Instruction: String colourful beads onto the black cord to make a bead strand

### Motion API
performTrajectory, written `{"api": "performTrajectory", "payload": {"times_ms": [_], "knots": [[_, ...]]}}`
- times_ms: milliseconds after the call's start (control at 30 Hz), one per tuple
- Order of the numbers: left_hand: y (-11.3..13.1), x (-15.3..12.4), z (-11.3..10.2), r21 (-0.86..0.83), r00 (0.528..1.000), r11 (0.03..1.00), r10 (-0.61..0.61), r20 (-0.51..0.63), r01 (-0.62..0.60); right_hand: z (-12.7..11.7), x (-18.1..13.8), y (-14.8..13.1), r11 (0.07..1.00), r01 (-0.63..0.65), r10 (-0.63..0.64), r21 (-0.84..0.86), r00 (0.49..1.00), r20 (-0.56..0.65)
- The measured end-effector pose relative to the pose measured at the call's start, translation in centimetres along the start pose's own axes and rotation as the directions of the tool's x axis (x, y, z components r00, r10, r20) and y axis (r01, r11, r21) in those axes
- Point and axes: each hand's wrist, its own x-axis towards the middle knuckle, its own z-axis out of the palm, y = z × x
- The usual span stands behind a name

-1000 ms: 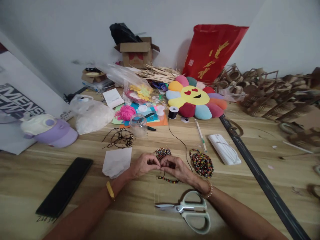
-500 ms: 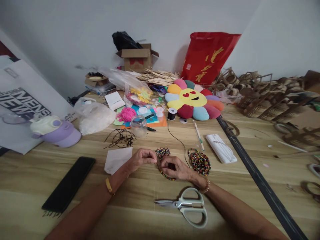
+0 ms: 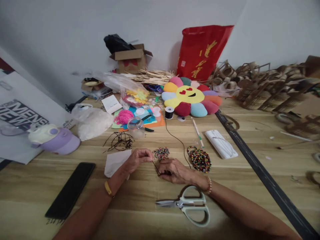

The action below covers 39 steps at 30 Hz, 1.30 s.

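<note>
A short dark cord [image 3: 155, 166] runs taut and slanting between my two hands. The thumb and fingertips of my left hand [image 3: 140, 160] pinch its upper left end. My right hand [image 3: 175, 170] is closed around the lower end, its fingers partly hiding what lies beneath. Just beyond the hands sits a small heap of colorful loose beads [image 3: 161, 153]. A coil of strung multicolored beads [image 3: 200, 160] rests right of my right hand. Scissors with pale handles [image 3: 184, 203] lie nearer me, blades pointing left. Under my left wrist is a white paper [image 3: 115, 162].
Behind the beads stand a spool of black cord [image 3: 169, 112] and a clear jar [image 3: 136, 127]. Black cord pieces [image 3: 120, 141] lie at left, above a dark phone-like slab [image 3: 71, 190]. A white power bank [image 3: 221, 144] and flower cushion [image 3: 191, 96] are at right and back.
My right hand has turned and come slightly lower, and more cord shows between the hands. The beaded strand seen below my right hand is now out of sight. The view has shifted slightly.
</note>
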Motion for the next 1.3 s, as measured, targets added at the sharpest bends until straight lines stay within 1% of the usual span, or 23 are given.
{"api": "performTrajectory", "payload": {"times_ms": [100,200,267,367,433,533,600,667,733,800,833,900,967,1067,1300], "knots": [[0.2,0.0,-0.2,-0.049,0.999,0.998,0.03,0.02,-0.029,-0.3,0.0,-0.1,0.999,-0.015,0.014,0.035,1.0,0.011],[0.5,-0.1,-0.4,-0.107,0.997,0.994,0.03,0.07,-0.022,-0.5,-0.1,-0.3,0.998,-0.039,0.037,0.045,0.999,0.04],[0.7,-0.2,-0.6,-0.137,0.995,0.99,0.033,0.096,-0.019,-0.8,-0.3,-0.5,0.998,-0.033,0.028,0.063,0.997,0.073],[0.6,-0.2,-0.8,-0.11,0.992,0.994,0.028,0.12,-0.015,-1.2,-0.7,-0.6,0.989,-0.028,0.009,0.147,0.992,0.128],[0.4,-0.1,-0.8,-0.066,0.991,0.998,0.005,0.136,0.004,-1.5,-0.9,-0.5,0.974,-0.071,0.036,0.216,0.986,0.162],[0.1,0.1,-0.7,-0.022,0.987,0.999,-0.033,0.159,0.037,-1.6,-0.8,0.0,0.921,-0.209,0.164,0.328,0.973,0.161],[-0.1,0.2,-0.5,0.017,0.987,0.999,-0.038,0.159,0.036,-1.3,-0.5,0.3,0.834,-0.3,0.281,0.462,0.953,0.113],[-0.2,0.3,-0.2,0.081,0.989,0.997,-0.03,0.141,0.019,-0.8,-0.2,0.4,0.695,-0.333,0.38,0.638,0.922,0.068],[-0.3,0.4,0.2,0.17,0.995,0.986,-0.019,0.102,0.001,-0.3,0.2,0.4,0.534,-0.313,0.443,0.786,0.895,0.055],[-0.4,0.4,0.6,0.264,0.999,0.965,-0.001,0.052,-0.013,0.2,0.6,0.2,0.397,-0.273,0.47,0.876,0.88,0.061],[-0.4,0.4,0.9,0.302,0.999,0.953,0.011,0.031,-0.02,0.4,0.7,0.2,0.349,-0.258,0.48,0.901,0.875,0.065],[-0.4,0.3,1.3,0.36,0.999,0.932,0.036,0.004,-0.035,0.7,0.9,0.3,0.294,-0.241,0.505,0.925,0.861,0.064],[-0.4,0.3,1.7,0.408,0.998,0.911,0.061,-0.003,-0.054,1.0,1.0,0.5,0.281,-0.248,0.535,0.927,0.842,0.063],[-0.3,0.3,1.9,0.467,0.997,0.881,0.083,-0.001,-0.073,1.3,1.0,0.9,0.309,-0.257,0.573,0.915,0.819,0.037],[-0.5,0.3,1.9,0.529,0.996,0.845,0.088,0.019,-0.085,1.7,0.5,0.8,0.486,-0.312,0.599,0.816,0.799,-0.051]]}}
